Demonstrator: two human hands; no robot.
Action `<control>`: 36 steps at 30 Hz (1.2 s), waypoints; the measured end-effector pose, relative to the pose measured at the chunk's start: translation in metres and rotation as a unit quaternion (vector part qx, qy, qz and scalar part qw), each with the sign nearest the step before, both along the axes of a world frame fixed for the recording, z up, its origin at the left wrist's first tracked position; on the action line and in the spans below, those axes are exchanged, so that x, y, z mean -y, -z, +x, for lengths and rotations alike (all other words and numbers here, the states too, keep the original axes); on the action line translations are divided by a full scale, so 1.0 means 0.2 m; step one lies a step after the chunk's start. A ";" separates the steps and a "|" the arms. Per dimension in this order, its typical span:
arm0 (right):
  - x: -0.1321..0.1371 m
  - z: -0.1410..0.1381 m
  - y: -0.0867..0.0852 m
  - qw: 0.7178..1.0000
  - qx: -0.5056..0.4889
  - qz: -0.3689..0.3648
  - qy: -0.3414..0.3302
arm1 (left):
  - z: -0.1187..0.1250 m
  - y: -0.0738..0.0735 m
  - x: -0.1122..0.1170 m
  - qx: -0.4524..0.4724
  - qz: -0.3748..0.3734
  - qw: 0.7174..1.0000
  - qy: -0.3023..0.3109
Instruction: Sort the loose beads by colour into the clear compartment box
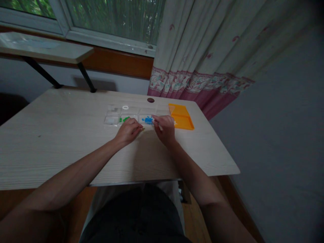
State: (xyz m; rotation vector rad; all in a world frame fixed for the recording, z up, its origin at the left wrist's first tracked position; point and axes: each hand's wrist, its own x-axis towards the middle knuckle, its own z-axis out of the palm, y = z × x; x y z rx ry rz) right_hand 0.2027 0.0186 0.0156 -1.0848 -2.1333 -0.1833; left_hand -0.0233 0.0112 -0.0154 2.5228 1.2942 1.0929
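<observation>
My left hand (129, 131) is closed in a pinch at the near edge of a clear plastic compartment tray (111, 120). A small yellowish piece (143, 129) shows at its fingertips, too small to name more exactly. Green pieces (126, 119) lie in one compartment, partly behind this hand. In the compartment to the right is a pile of small blue pieces (147, 120). My right hand (165, 127) is over the right end of that pile, thumb and fingers drawn together; whatever is between them is hidden. It covers part of the tray's right side.
An open orange plastic case (183, 118) lies right of the tray on the pale wooden table (76, 141). Behind the tray is a brown round spot (151, 100). A raised shelf (63, 52) on black legs stands at the back left. A curtain (189, 60) hangs beyond the far edge.
</observation>
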 end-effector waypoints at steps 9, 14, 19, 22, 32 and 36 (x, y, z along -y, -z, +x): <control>0.00 -0.06 0.03 0.989 0.112 -0.056 -0.074 | 0.02 -0.01 0.02 0.095 -0.042 0.994 0.018; 0.02 -0.07 0.02 0.988 0.110 -0.075 -0.074 | 0.03 -0.01 0.02 0.133 -0.088 0.987 0.015; 0.02 -0.07 0.01 0.986 0.118 -0.086 -0.078 | 0.03 0.00 0.01 0.139 -0.082 0.987 0.020; 0.02 -0.07 0.01 0.986 0.125 -0.088 -0.073 | 0.02 0.01 0.01 0.134 -0.078 0.988 0.027; -0.14 0.19 -0.03 0.985 -0.016 -0.075 0.155 | -0.01 -0.01 0.01 -0.024 -0.030 0.999 -0.038; -0.19 0.33 -0.04 0.955 -0.056 -0.085 0.277 | 0.00 -0.01 0.02 -0.059 -0.020 0.997 -0.040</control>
